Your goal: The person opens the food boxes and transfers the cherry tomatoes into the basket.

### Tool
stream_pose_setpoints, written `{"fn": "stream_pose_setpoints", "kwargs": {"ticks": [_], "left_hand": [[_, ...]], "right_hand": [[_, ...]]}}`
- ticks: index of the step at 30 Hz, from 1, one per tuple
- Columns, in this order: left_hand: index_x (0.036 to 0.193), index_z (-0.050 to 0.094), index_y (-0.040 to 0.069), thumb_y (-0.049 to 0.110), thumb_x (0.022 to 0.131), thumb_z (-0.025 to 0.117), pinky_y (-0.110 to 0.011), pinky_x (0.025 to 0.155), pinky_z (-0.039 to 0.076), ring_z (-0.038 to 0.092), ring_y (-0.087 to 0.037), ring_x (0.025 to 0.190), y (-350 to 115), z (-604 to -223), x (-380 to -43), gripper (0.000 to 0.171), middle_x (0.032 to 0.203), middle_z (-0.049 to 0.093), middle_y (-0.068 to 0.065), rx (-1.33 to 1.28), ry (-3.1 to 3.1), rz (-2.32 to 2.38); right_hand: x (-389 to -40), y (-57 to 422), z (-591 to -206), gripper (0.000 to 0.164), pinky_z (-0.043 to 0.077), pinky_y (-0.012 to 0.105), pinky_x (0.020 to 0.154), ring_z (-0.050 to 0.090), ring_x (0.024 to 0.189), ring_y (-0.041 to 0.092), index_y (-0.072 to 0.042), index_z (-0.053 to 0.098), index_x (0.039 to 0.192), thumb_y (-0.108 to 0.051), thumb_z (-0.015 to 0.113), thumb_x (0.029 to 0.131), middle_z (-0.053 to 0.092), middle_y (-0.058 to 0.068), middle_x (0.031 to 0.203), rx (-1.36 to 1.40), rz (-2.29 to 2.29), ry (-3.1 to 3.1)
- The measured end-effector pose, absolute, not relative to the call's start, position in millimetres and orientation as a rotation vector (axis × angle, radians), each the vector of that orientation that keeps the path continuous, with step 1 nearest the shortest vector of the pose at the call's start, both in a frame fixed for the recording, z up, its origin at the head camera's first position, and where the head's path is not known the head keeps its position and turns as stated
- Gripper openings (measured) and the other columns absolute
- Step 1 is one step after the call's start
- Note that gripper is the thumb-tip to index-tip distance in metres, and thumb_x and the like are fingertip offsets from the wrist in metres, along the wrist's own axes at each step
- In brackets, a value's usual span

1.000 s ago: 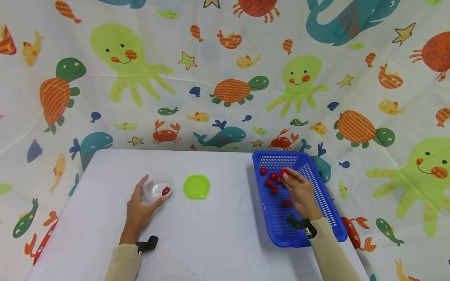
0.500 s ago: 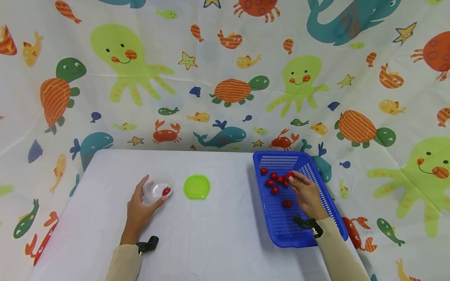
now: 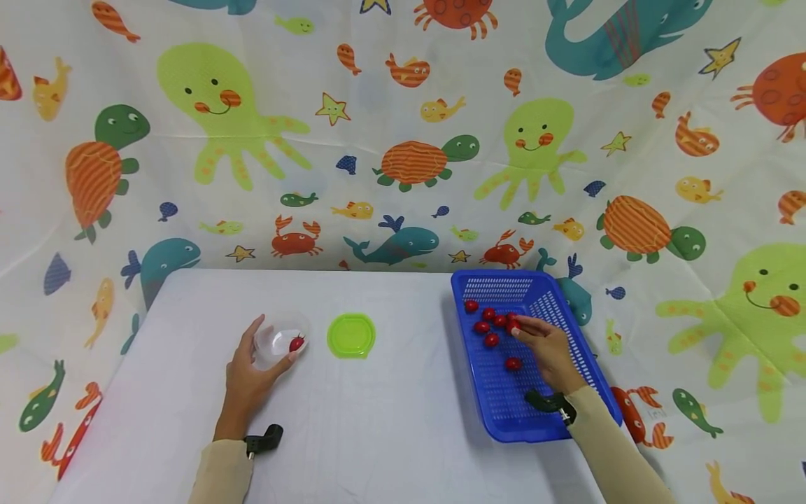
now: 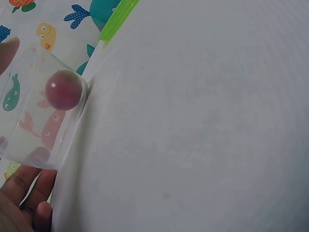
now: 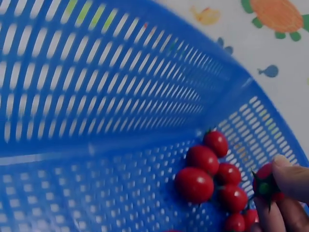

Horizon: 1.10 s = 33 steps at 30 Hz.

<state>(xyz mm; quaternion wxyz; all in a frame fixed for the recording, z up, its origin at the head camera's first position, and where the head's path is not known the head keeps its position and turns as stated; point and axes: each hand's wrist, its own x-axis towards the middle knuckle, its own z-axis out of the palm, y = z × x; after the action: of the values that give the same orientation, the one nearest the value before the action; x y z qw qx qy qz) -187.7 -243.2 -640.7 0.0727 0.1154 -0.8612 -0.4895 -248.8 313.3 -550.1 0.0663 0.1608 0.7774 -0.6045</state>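
My left hand curls its thumb and fingers around a clear plastic cup on the white table. One red cherry tomato lies inside the cup; through the cup wall the left wrist view shows this tomato too. Over the blue basket, my right hand pinches another cherry tomato between thumb and fingers, its green stem end showing in the right wrist view. Several loose cherry tomatoes lie on the basket floor, mostly bunched near the far end beside that hand.
A bright green lid lies flat on the white table right of the cup. The basket's raised perforated walls surround the right hand's work. Behind the table hangs a curtain printed with sea animals.
My right hand has shifted slightly rightward and nearer, with a tomato at its fingertips; its fingers now sit lower beside the bunch. The left hand and cup stay in place.
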Motion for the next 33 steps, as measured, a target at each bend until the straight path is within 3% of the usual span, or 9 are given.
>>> {"fn": "stream_pose_setpoints", "kwargs": {"ticks": [3, 10, 18, 24, 33], "left_hand": [[0.154, 0.015, 0.051, 0.055, 0.079, 0.078, -0.073, 0.108, 0.032, 0.032, -0.04, 0.147, -243.0, -639.7, -187.2, 0.098, 0.161, 0.037, -0.005, 0.352, -2.588, -1.471], [0.156, 0.017, 0.048, 0.056, 0.078, 0.079, -0.071, 0.11, 0.031, 0.032, -0.04, 0.147, -242.2, -640.6, -187.3, 0.1, 0.16, 0.037, -0.005, 0.35, -2.588, -1.472], [0.155, 0.016, 0.049, 0.056, 0.079, 0.078, -0.072, 0.108, 0.033, 0.031, -0.041, 0.147, -241.8, -641.7, -187.7, 0.1, 0.161, 0.036, -0.006, 0.344, -2.592, -1.458], [0.155, 0.016, 0.05, 0.056, 0.078, 0.079, -0.071, 0.109, 0.033, 0.03, -0.04, 0.148, -241.4, -640.6, -186.8, 0.099, 0.162, 0.034, -0.005, 0.346, -2.589, -1.481], [0.154, 0.014, 0.053, 0.056, 0.078, 0.079, -0.072, 0.107, 0.033, 0.033, -0.042, 0.145, -242.1, -643.2, -186.9, 0.1, 0.161, 0.037, -0.005, 0.352, -2.592, -1.456]], "right_hand": [[-251.2, 314.6, -553.9, 0.05, 0.04, 0.047, 0.116, 0.066, 0.109, 0.011, -0.009, 0.059, 0.138, -0.023, 0.073, 0.092, 0.06, 0.014, 0.139, 0.451, -1.7, 2.437], [-257.2, 313.8, -556.3, 0.043, 0.043, 0.052, 0.112, 0.063, 0.119, 0.031, -0.01, 0.064, 0.132, -0.021, 0.073, 0.091, 0.064, 0.017, 0.133, 0.42, -1.52, 2.543], [-265.0, 315.3, -560.9, 0.037, 0.042, 0.053, 0.112, 0.064, 0.115, 0.031, -0.009, 0.069, 0.125, -0.016, 0.075, 0.089, 0.068, 0.017, 0.126, 0.381, -1.442, 2.567], [-269.8, 315.3, -564.8, 0.034, 0.041, 0.055, 0.11, 0.057, 0.119, 0.033, -0.007, 0.07, 0.122, -0.012, 0.075, 0.089, 0.067, 0.019, 0.127, 0.394, -1.366, 2.603], [-275.3, 310.4, -569.9, 0.03, 0.053, 0.043, 0.096, 0.061, 0.109, 0.03, -0.007, 0.072, 0.119, -0.01, 0.075, 0.088, 0.067, 0.018, 0.125, 0.349, -1.243, 2.653]]}}
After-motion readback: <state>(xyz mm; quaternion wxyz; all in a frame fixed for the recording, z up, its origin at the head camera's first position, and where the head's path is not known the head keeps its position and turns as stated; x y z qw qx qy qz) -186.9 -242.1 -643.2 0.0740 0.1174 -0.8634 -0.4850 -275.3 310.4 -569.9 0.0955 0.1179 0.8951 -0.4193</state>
